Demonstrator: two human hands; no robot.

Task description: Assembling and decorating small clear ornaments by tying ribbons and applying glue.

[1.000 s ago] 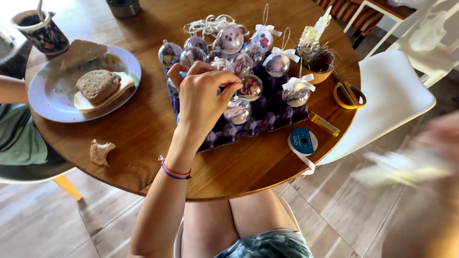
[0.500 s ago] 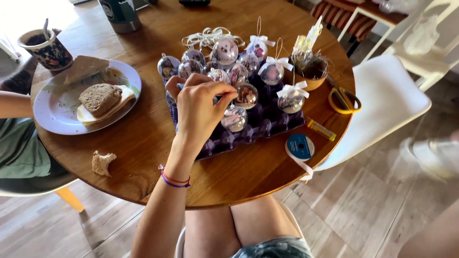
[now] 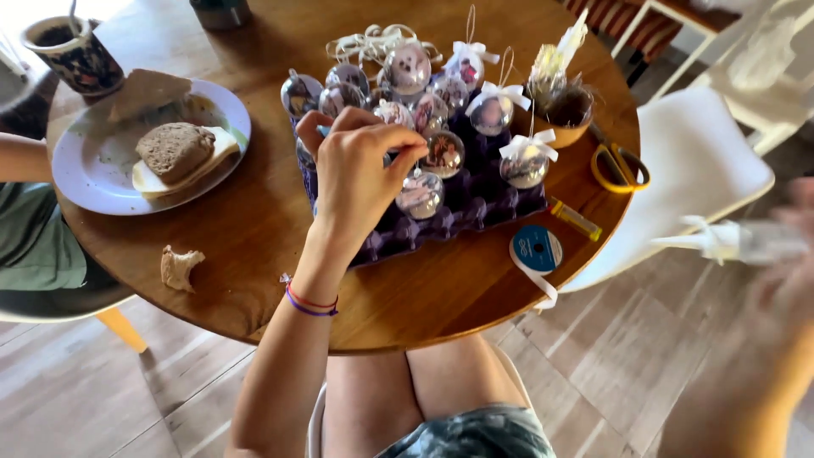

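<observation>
I see the purple cardboard egg tray (image 3: 475,199) on the round wooden table (image 3: 254,229); it holds many clear plastic ball ornaments (image 3: 420,193), some with white bows. My left hand (image 3: 356,174) is over the tray, fingers pressed together above one ornament; whether they pinch something I cannot tell. The white plate (image 3: 93,170) holds bread. The tray lies near the table's front edge, with free wood at its left. My right hand (image 3: 788,280) is blurred at the frame edge; its state is unclear.
</observation>
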